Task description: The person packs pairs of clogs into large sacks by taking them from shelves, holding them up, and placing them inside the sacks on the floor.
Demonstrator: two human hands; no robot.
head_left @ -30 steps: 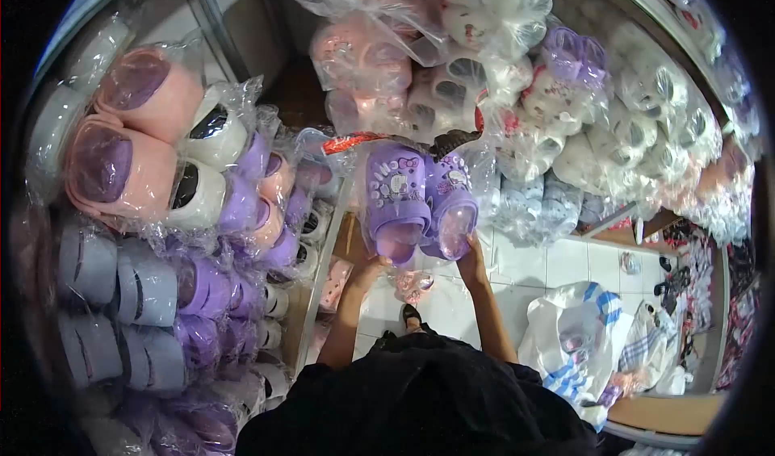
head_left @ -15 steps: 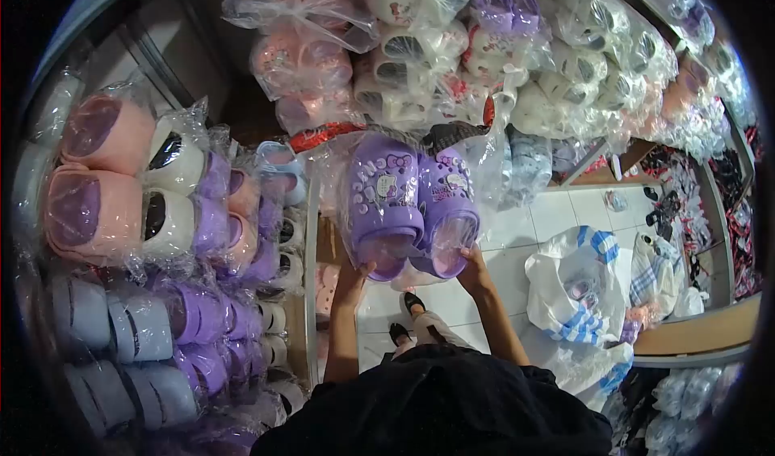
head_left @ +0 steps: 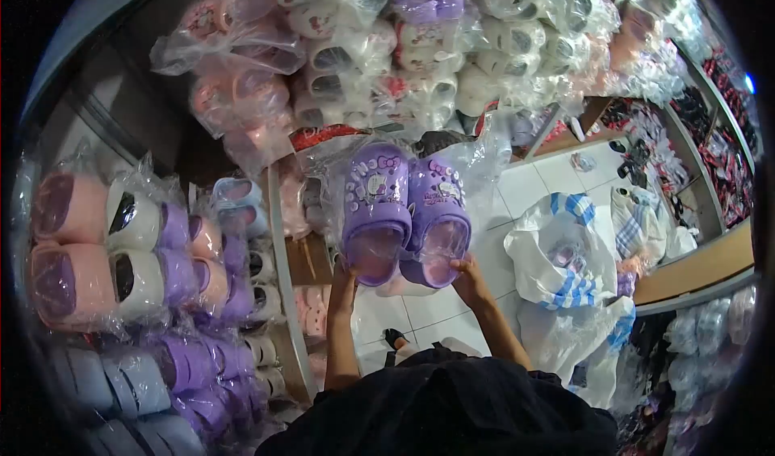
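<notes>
- Purple clogs (head_left: 377, 214) lie side by side in a clear bag (head_left: 483, 169), at the centre of the view; toes towards 12 o'clock, heels towards 6, open heel ends facing the person.
- The left hand (head_left: 342, 282) is at the 7 o'clock corner, thumb up by one heel; it seems to pinch that edge through the film, though its fingers are mostly hidden.
- The right hand (head_left: 468, 282) pinches the other heel at 5 o'clock, thumb on top; its fingertips underneath cannot be seen.
- Around the pair: bagged white clogs (head_left: 513, 40) from 12 to 1 o'clock; pink clogs (head_left: 69, 282) near 9; a blue-and-white bag (head_left: 533, 250) on the tiled floor (head_left: 452, 319) just past 3.
- Both grips sit at the heels, so the toe end looks likely to dip if a thumb eases; slick film could let one clog slide against the other.
- Loose plastic spreads out at 2 o'clock; it could snag on the stacked pairs if swung that way, tearing the film or pulling a neighbour down.
</notes>
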